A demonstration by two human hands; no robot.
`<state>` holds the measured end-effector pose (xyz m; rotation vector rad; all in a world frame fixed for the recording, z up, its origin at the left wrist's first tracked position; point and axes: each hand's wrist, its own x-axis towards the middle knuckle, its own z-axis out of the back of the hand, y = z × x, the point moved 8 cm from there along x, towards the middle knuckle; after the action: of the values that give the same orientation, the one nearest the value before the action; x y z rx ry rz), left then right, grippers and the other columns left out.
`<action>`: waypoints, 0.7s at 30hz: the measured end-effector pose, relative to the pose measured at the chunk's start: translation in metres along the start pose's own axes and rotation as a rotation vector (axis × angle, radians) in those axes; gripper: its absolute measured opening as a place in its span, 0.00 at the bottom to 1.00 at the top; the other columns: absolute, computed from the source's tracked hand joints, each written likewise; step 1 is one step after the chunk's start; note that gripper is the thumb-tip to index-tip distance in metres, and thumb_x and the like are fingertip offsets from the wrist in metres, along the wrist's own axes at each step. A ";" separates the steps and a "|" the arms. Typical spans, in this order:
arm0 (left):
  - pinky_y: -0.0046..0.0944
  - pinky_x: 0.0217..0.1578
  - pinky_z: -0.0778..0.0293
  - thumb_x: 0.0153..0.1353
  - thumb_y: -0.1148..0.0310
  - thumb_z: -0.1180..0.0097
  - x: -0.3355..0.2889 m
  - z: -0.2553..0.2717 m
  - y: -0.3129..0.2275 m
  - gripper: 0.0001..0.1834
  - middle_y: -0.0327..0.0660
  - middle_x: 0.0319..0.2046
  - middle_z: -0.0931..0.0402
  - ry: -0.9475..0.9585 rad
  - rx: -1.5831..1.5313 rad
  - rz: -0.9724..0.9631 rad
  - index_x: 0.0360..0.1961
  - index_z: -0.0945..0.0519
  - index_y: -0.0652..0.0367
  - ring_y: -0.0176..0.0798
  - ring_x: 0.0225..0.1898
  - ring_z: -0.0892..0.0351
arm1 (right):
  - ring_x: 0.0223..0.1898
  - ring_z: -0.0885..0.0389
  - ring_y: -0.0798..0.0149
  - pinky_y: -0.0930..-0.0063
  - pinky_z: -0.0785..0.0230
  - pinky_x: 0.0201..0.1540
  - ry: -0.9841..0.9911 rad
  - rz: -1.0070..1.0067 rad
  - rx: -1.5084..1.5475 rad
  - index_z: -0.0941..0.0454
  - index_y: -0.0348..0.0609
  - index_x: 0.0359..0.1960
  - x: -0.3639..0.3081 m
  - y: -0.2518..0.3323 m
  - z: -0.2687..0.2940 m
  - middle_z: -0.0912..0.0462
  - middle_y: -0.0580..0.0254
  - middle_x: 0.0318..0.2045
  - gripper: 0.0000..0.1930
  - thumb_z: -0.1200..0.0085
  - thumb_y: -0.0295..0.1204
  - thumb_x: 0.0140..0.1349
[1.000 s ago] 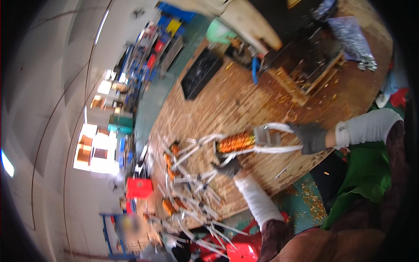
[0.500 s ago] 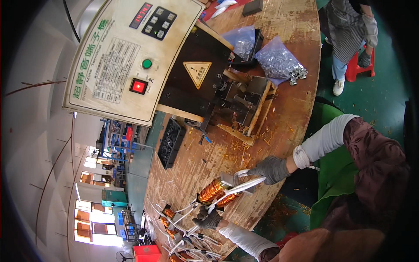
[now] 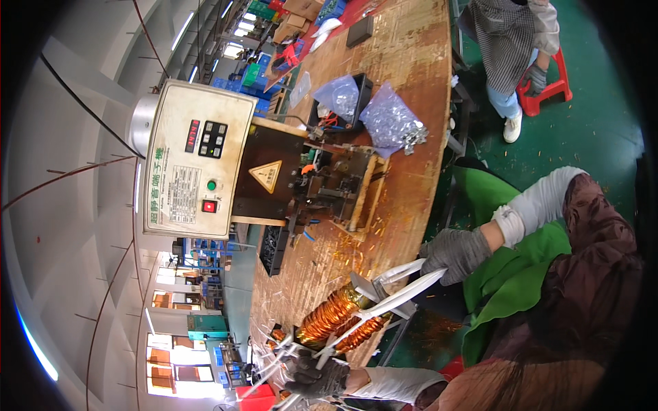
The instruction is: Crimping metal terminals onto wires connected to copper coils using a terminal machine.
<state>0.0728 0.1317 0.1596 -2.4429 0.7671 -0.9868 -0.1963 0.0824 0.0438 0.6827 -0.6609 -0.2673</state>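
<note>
A copper-wound coil (image 3: 332,316) with a second winding (image 3: 361,334) beside it hangs at the table edge, metal plates at its end. My right hand (image 3: 456,255), in a grey knit glove, is closed around its white sleeved leads (image 3: 404,293). At the opposite end of the coil is my left hand (image 3: 317,375), in a dark grey glove, its fingers curled against the coil among more white leads. The coil hides part of that grip. Behind the hands stands a terminal crimping machine (image 3: 233,171) with a lit red switch.
On the wooden table (image 3: 404,185) lie copper scraps, a black tray of dark parts (image 3: 274,248) and a bag of metal terminals (image 3: 387,123) by a black bin. More coils (image 3: 277,334) lie past my left hand. Another person (image 3: 504,55) is beside a red stool (image 3: 552,85).
The coil has come closer and off the tabletop toward the table edge, with both hands moving along. My view has shifted, so the machine looks smaller and farther off.
</note>
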 end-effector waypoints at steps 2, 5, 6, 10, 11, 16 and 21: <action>0.48 0.38 0.37 0.63 0.55 0.62 -0.022 -0.050 0.002 0.29 0.29 0.02 0.49 0.068 -0.032 -0.010 0.04 0.48 0.44 0.32 0.11 0.42 | 0.30 0.24 0.49 0.58 0.32 0.32 -0.089 -0.010 0.046 0.24 0.45 0.30 -0.037 0.018 0.028 0.26 0.52 0.26 0.13 0.45 0.34 0.40; 0.47 0.37 0.37 0.64 0.56 0.63 -0.058 -0.128 -0.020 0.29 0.29 0.02 0.49 0.205 -0.005 -0.131 0.04 0.48 0.44 0.32 0.10 0.43 | 0.28 0.25 0.50 0.61 0.33 0.28 -0.310 0.095 0.128 0.22 0.46 0.31 -0.078 0.024 0.064 0.26 0.54 0.25 0.12 0.42 0.30 0.40; 0.47 0.37 0.36 0.64 0.56 0.63 -0.065 -0.149 -0.018 0.29 0.29 0.02 0.49 0.236 -0.017 -0.143 0.04 0.48 0.44 0.32 0.10 0.43 | 0.28 0.25 0.50 0.61 0.33 0.28 -0.300 0.088 0.126 0.22 0.46 0.31 -0.093 0.030 0.074 0.26 0.54 0.25 0.12 0.42 0.30 0.40; 0.46 0.37 0.36 0.66 0.57 0.65 -0.088 -0.247 -0.019 0.29 0.29 0.02 0.50 0.413 -0.063 -0.212 0.05 0.49 0.43 0.32 0.08 0.45 | 0.27 0.24 0.52 0.64 0.33 0.28 -0.493 -0.085 0.000 0.21 0.47 0.34 -0.129 0.065 0.151 0.25 0.55 0.27 0.15 0.38 0.33 0.41; 0.48 0.45 0.36 0.67 0.55 0.68 -0.092 -0.273 -0.026 0.30 0.29 0.01 0.49 0.480 -0.039 -0.215 0.04 0.47 0.44 0.30 0.07 0.44 | 0.27 0.24 0.52 0.66 0.33 0.29 -0.543 -0.066 -0.045 0.21 0.46 0.34 -0.158 0.041 0.138 0.24 0.55 0.28 0.15 0.38 0.32 0.41; 0.36 0.37 0.31 0.64 0.52 0.60 -0.087 -0.388 0.069 0.21 0.32 0.09 0.40 1.042 0.004 -0.173 0.17 0.36 0.50 0.29 0.14 0.39 | 0.30 0.23 0.50 0.66 0.30 0.34 -0.869 -0.119 -0.216 0.22 0.43 0.32 -0.200 -0.004 0.170 0.22 0.50 0.31 0.11 0.42 0.29 0.43; 0.42 0.25 0.26 0.65 0.57 0.62 -0.088 -0.485 0.209 0.24 0.32 0.04 0.47 1.083 -0.117 0.271 0.10 0.41 0.48 0.31 0.06 0.47 | 0.31 0.21 0.54 0.70 0.30 0.35 -1.058 -0.349 -0.156 0.23 0.40 0.32 -0.236 -0.045 0.213 0.23 0.53 0.30 0.11 0.43 0.29 0.46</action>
<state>-0.4016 -0.0485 0.3291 -1.6518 1.4403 -2.1857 -0.5148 0.0451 0.0270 0.4666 -1.5055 -1.0298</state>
